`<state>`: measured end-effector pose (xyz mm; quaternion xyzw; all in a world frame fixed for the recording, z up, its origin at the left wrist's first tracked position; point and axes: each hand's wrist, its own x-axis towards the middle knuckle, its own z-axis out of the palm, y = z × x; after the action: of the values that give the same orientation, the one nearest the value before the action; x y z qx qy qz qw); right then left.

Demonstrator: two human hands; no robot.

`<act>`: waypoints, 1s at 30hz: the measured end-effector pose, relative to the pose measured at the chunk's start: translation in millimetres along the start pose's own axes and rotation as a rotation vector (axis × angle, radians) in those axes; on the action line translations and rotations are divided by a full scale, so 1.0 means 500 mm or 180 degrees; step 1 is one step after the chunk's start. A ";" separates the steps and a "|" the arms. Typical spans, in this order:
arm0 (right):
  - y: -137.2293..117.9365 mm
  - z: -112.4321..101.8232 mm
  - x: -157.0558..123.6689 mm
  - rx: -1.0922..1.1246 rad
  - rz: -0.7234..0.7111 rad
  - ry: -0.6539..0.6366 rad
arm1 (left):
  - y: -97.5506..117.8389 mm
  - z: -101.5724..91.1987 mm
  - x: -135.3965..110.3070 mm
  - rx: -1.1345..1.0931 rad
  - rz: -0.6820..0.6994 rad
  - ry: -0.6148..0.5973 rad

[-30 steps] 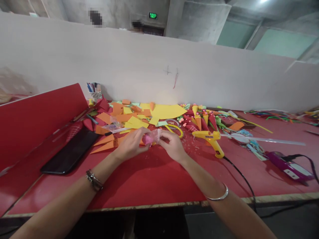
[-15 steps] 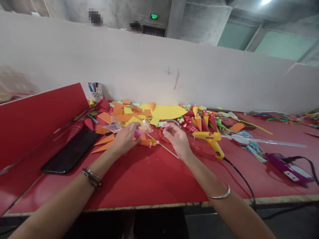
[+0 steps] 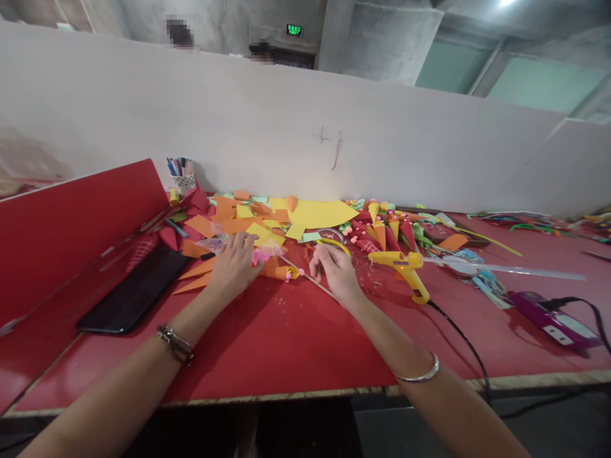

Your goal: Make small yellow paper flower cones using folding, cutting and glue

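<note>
My left hand (image 3: pixel 235 266) lies on the red table (image 3: pixel 286 343) with fingers stretched out over a small clear bag of pink pieces (image 3: pixel 263 256). Beside it lies an orange paper cone (image 3: pixel 280 271) with tiny pom-poms at its mouth. My right hand (image 3: pixel 337 273) is closed in a pinch above a thin wooden stick (image 3: pixel 308 278) that runs slantwise between the hands; what the fingers hold is too small to name.
A yellow glue gun (image 3: pixel 403 267) with a black cord stands right of my right hand. Orange and yellow paper scraps (image 3: pixel 267 219) and finished cones (image 3: pixel 386 232) crowd the back. A black phone (image 3: pixel 136 292) lies left, a purple device (image 3: pixel 554 318) right.
The hands parted from the pink bag they held together. The left set the bag down among the scraps and flattened over it; the right lowered to the stick.
</note>
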<state>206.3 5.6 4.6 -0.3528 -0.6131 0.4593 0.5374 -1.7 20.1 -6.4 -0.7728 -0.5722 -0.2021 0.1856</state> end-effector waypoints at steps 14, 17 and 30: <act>0.009 0.005 0.004 0.0237 0.0378 -0.0100 | 0.037 -0.015 -0.001 -0.1238 0.0993 -0.0360; 0.010 0.002 0.002 0.0057 0.0301 -0.0114 | 0.038 -0.014 -0.005 -0.1218 0.1088 -0.0594; 0.008 0.000 0.003 -0.0210 0.0113 -0.0056 | 0.016 0.019 -0.003 -0.1452 0.0743 -0.0591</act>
<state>205.9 8.2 1.2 -0.3772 -0.6262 0.4513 0.5118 6.6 21.6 -15.9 -0.8706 -0.4336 -0.2313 -0.0245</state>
